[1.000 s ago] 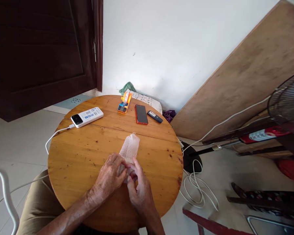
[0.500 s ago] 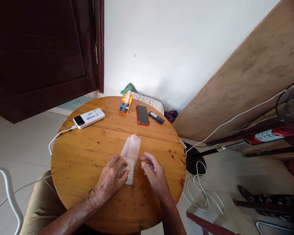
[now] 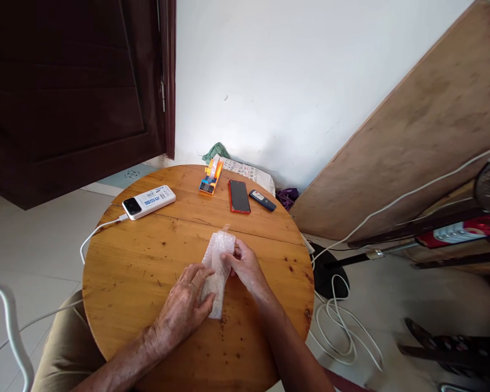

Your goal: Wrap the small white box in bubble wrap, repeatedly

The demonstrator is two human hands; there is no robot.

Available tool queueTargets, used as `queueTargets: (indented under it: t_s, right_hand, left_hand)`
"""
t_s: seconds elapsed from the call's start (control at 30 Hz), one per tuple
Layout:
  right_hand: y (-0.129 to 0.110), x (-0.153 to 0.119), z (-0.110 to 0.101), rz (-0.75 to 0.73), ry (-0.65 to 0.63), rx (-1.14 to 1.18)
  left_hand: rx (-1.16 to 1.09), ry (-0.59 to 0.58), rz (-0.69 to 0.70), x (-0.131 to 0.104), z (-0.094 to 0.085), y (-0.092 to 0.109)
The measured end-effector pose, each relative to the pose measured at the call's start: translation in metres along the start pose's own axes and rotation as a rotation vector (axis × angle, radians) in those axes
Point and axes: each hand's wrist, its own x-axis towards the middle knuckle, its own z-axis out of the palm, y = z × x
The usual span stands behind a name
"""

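Note:
A narrow bundle of bubble wrap [image 3: 217,272] lies on the round wooden table [image 3: 139,272], with a bit of clear tape sticking out at its far end. Whatever may be inside it cannot be made out. My left hand [image 3: 187,298] rests against its left side, fingers apart and lying on the wrap. At the right edge, near the far end, my right hand [image 3: 245,265] pinches the bubble wrap between thumb and fingers.
Along the table's far side are a white power bank [image 3: 150,202] with a cable, an orange tape dispenser [image 3: 211,175], a red-edged phone [image 3: 239,196] and a dark blue remote-like device [image 3: 262,200]. A white cable [image 3: 338,326] coils on the floor at right.
My right hand has moved left and forward from beside the bubble wrap and taken hold of its right edge. My left hand stays on the wrap. The view has shifted slightly.

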Motion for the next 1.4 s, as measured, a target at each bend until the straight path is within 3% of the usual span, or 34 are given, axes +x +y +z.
queueTargets:
  t_s: [0.3,0.43,0.57,0.83,0.97,1.07,1.17,1.4]
  right_hand:
    - [-0.007,0.015,0.0,0.077,-0.104,-0.078]
    - [-0.007,0.014,0.001,0.023,-0.073,-0.101]
    - [-0.009,0.012,0.002,-0.081,-0.061,-0.103]
    - [-0.016,0.012,0.007,-0.121,0.011,-0.13]
    - [-0.021,0.008,-0.004,-0.125,0.109,-0.236]
    - [-0.031,0.005,-0.015,-0.256,0.15,-0.4]
    - [-0.047,0.01,-0.017,-0.405,0.036,-0.551]
    - [-0.074,0.027,-0.02,-0.443,-0.316,-0.84]
  left_hand:
    - [0.114,-0.057,0.096,-0.003,-0.001,-0.001]
    - [0.158,-0.116,0.126,0.001,-0.005,0.002]
    - [0.112,-0.092,0.097,0.003,-0.005,0.002]
    - [0.098,-0.054,0.048,0.004,0.001,0.001]
    - [0.101,-0.02,0.032,0.002,0.004,0.0]
    - [0.086,-0.009,0.033,0.0,0.005,-0.001]
    - [0.079,-0.002,0.032,0.0,0.006,-0.002]
    - [0.087,-0.022,0.02,0.0,0.005,-0.001]
